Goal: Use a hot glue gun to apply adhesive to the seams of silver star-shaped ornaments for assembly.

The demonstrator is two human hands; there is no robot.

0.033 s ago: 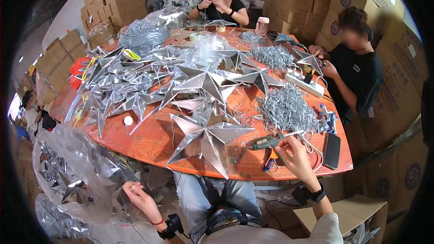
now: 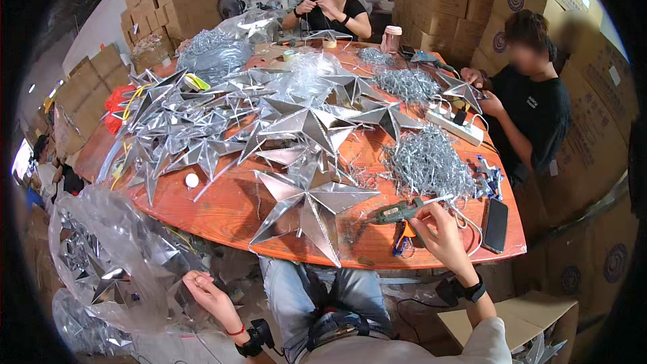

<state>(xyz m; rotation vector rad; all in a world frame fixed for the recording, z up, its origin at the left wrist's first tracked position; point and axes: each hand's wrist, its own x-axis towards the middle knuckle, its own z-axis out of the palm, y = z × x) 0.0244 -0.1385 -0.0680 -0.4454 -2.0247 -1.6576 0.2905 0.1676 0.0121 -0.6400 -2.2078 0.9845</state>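
Note:
My right hand (image 2: 438, 230) is closed on a dark green glue gun (image 2: 396, 212) at the table's near right, with its nozzle toward the left and a white glue stick at its back. Just beneath it lies a small orange-and-blue tool (image 2: 404, 237), partly hidden. A large silver foil star (image 2: 306, 202) rests by the near edge, left of the gun. Below the table edge, my left hand (image 2: 205, 291) has its fingers curled together beside a clear plastic bag (image 2: 145, 249) of silver stars. What those fingers hold, if anything, cannot be made out.
More silver stars (image 2: 195, 141) heap across the orange table (image 2: 222, 212). Silver tinsel (image 2: 431, 165), a power strip (image 2: 455, 127) and a phone (image 2: 495, 226) lie at the right. Two co-workers (image 2: 536, 101) sit at the far and right sides. Cardboard boxes (image 2: 438, 0) stand behind.

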